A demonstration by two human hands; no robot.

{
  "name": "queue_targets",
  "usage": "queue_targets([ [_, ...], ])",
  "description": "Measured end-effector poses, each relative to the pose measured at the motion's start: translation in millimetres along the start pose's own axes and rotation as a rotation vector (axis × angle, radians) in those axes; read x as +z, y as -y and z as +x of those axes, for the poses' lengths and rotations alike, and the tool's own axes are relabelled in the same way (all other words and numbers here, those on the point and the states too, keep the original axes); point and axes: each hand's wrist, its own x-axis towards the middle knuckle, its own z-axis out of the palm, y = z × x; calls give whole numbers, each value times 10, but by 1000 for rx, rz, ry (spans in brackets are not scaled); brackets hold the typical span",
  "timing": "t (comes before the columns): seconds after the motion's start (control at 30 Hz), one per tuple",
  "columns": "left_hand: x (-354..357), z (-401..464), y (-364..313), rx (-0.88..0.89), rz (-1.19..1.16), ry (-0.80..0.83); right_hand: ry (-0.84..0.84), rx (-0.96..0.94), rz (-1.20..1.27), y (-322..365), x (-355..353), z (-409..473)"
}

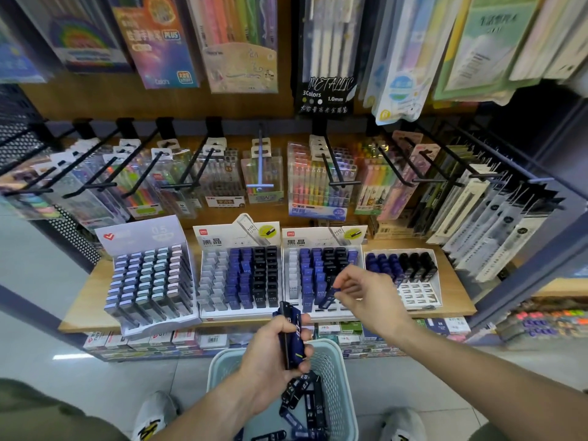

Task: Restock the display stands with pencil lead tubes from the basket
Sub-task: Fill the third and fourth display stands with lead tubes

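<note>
The right hand (359, 291) reaches out over the near edge of the third display stand (321, 275), its thumb and fingertips pinched on a single blue lead tube (327, 299), while the other fingers stay loosely curled. That tube is tilted, its long axis running from near-left to far-right, lower end just above the stand's front slots and upper end hidden in the pinch. The left hand (270, 354) hovers above the pale green basket (337, 377), fingers wrapped closed around a small bundle of dark blue and black tubes (291, 335); the bundle stands nearly upright, one end poking out past the thumb toward the shelf (86, 300), the other toward the basket. More tubes lie loose and crisscrossed in the basket bottom, pointing every way. These tubes look like small rigid plastic cases, so they are probably very light, stiff and fairly slick, likely to slide against one another in a bundle and to rattle rather than bend. A pinch across the flat sides near the upper end seems the best hold, leaving the lower end free to enter a slot. The tubes already stocked stand nearly upright, in columns running from the near edge to the far, so the held tube probably needs turning more upright before it drops in. The far-right stand (402, 275) shows empty white slots along its near rows.
</note>
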Motion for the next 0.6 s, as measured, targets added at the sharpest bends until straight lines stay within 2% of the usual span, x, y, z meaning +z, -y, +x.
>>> queue_targets([
  [0.27, -27, -22, -8, 33, 17, -58, 12, 3, -86, -49, 85, 138],
  [0.6, 227, 17, -38, 48, 83, -10, -263, 120, -8, -241, -622, 249],
])
